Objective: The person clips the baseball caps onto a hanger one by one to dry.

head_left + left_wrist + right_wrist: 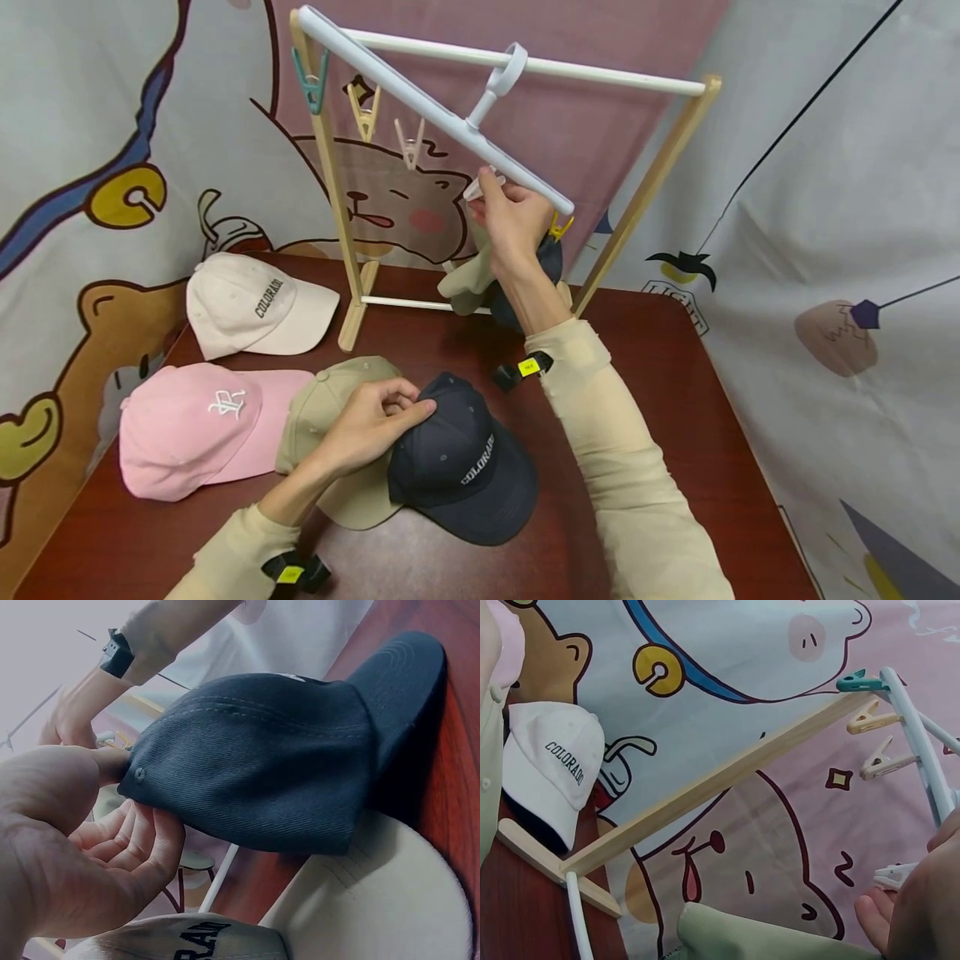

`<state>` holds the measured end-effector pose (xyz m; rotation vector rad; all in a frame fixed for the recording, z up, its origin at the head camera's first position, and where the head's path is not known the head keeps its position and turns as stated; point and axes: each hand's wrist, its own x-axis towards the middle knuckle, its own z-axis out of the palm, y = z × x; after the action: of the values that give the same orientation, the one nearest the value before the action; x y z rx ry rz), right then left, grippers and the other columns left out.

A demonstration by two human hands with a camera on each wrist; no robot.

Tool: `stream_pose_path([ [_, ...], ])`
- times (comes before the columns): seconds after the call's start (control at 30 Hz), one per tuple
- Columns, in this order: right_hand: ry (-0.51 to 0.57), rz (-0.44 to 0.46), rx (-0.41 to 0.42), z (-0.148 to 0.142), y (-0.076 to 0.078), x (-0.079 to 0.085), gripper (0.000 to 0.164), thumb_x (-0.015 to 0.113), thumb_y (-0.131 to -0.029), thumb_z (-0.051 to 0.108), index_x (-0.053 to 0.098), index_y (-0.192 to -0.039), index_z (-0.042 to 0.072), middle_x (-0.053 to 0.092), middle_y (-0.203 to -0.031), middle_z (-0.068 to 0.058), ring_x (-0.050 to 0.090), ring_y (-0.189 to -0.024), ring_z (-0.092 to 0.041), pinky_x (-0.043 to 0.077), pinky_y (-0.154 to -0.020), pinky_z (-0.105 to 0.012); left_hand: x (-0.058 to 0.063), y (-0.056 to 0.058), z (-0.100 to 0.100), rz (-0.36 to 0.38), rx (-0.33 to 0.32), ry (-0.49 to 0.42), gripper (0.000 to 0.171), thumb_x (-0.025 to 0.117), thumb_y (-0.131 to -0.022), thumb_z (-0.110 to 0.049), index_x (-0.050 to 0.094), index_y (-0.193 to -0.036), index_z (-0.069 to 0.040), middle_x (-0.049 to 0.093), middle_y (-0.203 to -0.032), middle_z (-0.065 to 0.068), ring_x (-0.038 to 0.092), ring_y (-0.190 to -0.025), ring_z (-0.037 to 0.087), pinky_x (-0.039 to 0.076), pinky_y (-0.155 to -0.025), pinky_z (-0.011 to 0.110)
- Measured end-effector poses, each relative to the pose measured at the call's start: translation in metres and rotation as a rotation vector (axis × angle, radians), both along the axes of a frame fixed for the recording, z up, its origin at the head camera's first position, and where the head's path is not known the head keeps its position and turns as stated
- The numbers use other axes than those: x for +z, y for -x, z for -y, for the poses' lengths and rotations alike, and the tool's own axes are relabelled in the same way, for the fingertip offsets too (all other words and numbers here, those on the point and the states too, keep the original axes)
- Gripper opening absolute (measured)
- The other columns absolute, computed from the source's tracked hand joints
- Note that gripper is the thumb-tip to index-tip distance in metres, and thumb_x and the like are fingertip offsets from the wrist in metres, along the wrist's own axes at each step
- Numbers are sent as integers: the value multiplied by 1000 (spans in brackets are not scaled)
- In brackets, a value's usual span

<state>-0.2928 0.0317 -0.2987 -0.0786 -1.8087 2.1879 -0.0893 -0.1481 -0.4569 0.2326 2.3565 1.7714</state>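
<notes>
My left hand (367, 425) pinches the crown of a navy cap (450, 467) lettered COLORADO. In the left wrist view, thumb and fingers grip that navy cap (247, 765) near an eyelet. Under it on the table lies an olive cap (352, 500), partly covered. Up at the hanger, my right hand (517, 225) pinches a white clothespin (483, 185) below the light-blue hanger bar (435, 108). The right wrist view shows this clothespin (895, 876) at the fingertips. Behind the right hand hang another olive cap (467, 279) and a dark cap (552, 258), the latter beside a yellow clothespin (560, 227).
A wooden rack (648, 192) with a white top rod (600, 75) carries the tilted hanger. Teal (311, 79), yellowish (364, 112) and pale pink (409, 143) clothespins dangle from its left half. A pink cap (187, 429) and a white cap (258, 304) rest on the table's left side.
</notes>
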Motion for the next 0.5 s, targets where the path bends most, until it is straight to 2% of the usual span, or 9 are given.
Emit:
stream_pose_path([
  [0.17,1,-1,-47,5,4,-2,30,82,-103,24,86,-97,-5,84,-85,-19,85,-75,-28,72,-81,-46,-1,-1,2,-12,-1,2,22,82,-104,-27,77,-106,-6,78,-90,6,71,-75,12,57,-71,24],
  [0.37,-5,-5,-114,9,9,-5,31,85,-99,26,83,-85,-1,76,-73,-5,80,-67,-22,71,-76,-47,-2,-2,4,-27,-1,1,21,83,-104,-26,77,-104,-6,78,-89,6,70,-73,11,57,-70,23],
  [0.5,-40,-23,-155,11,9,-6,36,85,-98,28,79,-79,-2,70,-67,-2,77,-64,-26,69,-64,-40,-2,-2,5,-35,1,-1,21,83,-104,-26,77,-104,-6,78,-89,6,70,-73,11,57,-70,23],
])
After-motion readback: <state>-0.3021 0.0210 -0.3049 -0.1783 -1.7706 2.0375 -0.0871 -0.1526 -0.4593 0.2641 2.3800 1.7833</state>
